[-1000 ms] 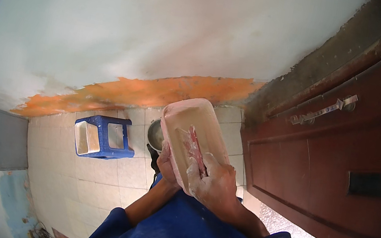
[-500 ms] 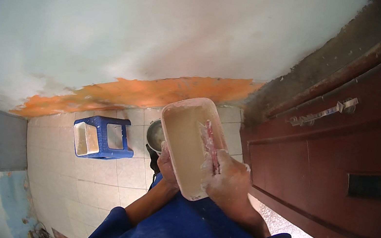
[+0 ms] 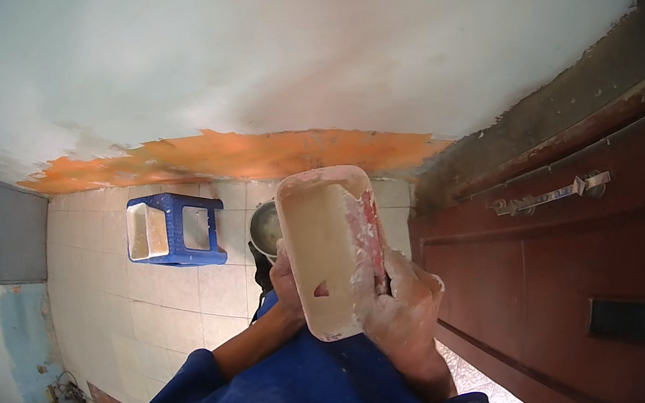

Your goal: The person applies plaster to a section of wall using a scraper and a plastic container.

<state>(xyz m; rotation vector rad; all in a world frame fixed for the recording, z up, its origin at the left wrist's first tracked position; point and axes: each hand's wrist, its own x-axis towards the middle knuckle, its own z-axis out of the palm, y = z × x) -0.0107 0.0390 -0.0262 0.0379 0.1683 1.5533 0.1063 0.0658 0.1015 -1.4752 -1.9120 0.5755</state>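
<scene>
A pale rectangular tub (image 3: pixel 330 171) is held out in front of my body, with cream-coloured paste (image 3: pixel 309 233) inside. My left hand (image 3: pixel 286 286) is closed around its left side; the fingers beneath are hidden. My right hand (image 3: pixel 408 306), smeared with white paste, grips a red putty knife (image 3: pixel 375 228) coated in the same stuff. The knife lies along the tub's right side, and part of it is hidden by paste and fingers. A small dark red patch shows through the paste near the tub's lower end.
Ahead rises a whitish wall (image 3: pixel 279 45) with an orange strip (image 3: pixel 296 152) low down. A blue stool (image 3: pixel 178 232) bearing a white container (image 3: pixel 147 232) stands on the tiled floor at left. A round bucket (image 3: pixel 266 225) sits partly behind the tub. On the right is a brown door (image 3: pixel 526 290).
The putty knife has shifted right, from over the paste to the tub's right side, and my right hand has moved slightly right with it. My left hand keeps its hold.
</scene>
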